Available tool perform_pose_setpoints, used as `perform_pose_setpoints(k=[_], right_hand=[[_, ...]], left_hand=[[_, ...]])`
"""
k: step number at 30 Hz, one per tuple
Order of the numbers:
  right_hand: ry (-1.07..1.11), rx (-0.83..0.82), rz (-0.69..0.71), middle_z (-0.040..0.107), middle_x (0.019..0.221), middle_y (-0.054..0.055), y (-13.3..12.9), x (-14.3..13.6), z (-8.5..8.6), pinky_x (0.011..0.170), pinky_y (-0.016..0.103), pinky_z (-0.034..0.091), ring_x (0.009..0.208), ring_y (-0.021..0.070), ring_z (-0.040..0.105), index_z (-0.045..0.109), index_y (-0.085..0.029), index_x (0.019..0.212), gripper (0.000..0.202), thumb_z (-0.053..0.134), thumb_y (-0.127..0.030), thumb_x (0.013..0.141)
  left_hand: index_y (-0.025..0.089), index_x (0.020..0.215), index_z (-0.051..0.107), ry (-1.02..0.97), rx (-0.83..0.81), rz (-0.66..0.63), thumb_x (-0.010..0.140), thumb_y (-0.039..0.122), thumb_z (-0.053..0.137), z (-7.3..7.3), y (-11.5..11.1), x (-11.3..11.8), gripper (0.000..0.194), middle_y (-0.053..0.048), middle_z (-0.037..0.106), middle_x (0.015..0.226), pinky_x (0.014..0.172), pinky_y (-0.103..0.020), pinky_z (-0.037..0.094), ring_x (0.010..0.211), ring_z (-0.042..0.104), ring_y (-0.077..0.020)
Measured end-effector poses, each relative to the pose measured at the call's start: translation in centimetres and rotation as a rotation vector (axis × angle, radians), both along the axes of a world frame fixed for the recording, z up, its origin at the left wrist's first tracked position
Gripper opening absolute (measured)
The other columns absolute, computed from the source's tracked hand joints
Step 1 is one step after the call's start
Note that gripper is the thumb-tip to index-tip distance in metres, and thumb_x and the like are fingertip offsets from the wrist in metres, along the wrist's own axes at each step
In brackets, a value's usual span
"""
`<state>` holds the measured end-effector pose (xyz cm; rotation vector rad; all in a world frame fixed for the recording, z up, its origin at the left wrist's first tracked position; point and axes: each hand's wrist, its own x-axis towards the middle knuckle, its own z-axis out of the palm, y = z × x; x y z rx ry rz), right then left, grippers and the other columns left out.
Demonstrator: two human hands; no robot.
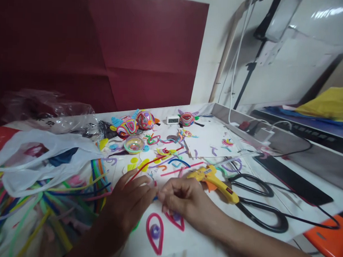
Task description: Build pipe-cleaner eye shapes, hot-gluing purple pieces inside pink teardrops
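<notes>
My left hand (134, 196) and my right hand (184, 200) meet over the white tabletop with fingertips pinched close together. A short bit of blue pipe cleaner (155, 198) shows between them; most of it is hidden by the fingers. Just below lies a pink pipe-cleaner teardrop (161, 233) with a purple coil (155, 231) inside. A second pink teardrop (182, 225) is partly covered by my right hand. Behind my left hand a red pipe cleaner (143, 167) slants away. Right of my right hand rests a yellow glue gun (221, 184), overlapping black-handled scissors (261, 214).
Loose pipe cleaners (44, 214) pile up at left beneath a white plastic bag (47, 150). Farther back are a clear bowl (134, 144), colourful fish-like ornaments (128, 126) and a small digital clock (172, 120). A black slab (293, 177) and cables lie at right, above an orange stool (330, 239).
</notes>
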<state>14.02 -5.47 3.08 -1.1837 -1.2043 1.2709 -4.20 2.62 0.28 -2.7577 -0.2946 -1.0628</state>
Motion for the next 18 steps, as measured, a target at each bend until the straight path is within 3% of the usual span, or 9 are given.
perform_pose_setpoints(k=[6,10,15,18], right_hand=[[0.1,-0.181,0.164,0.059,0.057,-0.003,-0.3,0.6,0.4,0.044,0.02,0.029,0.046,0.006,0.043,0.064,-0.017,0.065,0.026,0.071,-0.042,0.067],[0.065,-0.194,0.181,0.056,0.057,-0.004,-0.3,0.6,0.2,0.044,0.019,0.031,0.046,0.0058,0.043,0.063,-0.018,0.065,0.018,0.069,-0.036,0.065],[-0.201,0.041,0.09,0.049,0.057,-0.005,-0.8,0.8,0.6,0.047,0.021,0.029,0.05,0.0071,0.039,0.059,-0.018,0.061,0.012,0.065,-0.023,0.07],[-0.566,0.309,0.093,0.059,0.067,-0.001,-0.6,1.1,1.6,0.056,0.022,0.036,0.06,0.0099,0.048,0.065,-0.017,0.07,0.008,0.061,-0.012,0.075]], left_hand=[[0.016,0.115,0.062,0.039,0.06,-0.022,0.102,0.016,0.033,1.0,-1.4,-0.5,0.032,-0.005,0.071,0.102,0.116,-0.04,0.027,0.118,0.055,-0.0185],[0.015,0.114,0.061,0.054,0.047,-0.059,0.101,0.014,0.032,0.8,-1.1,-0.7,0.031,-0.005,0.071,0.095,0.114,-0.039,0.032,0.11,0.059,-0.0174],[0.02,0.097,0.06,0.006,-0.009,-0.09,0.098,0.014,0.041,0.2,0.4,-0.7,0.02,0.003,0.065,0.076,0.097,-0.027,0.047,0.075,0.063,-0.0107],[0.021,0.093,0.061,-0.033,0.069,-0.055,0.096,0.015,0.045,0.1,0.8,-0.8,0.018,0.002,0.065,0.073,0.09,-0.027,0.05,0.071,0.063,-0.0121]])
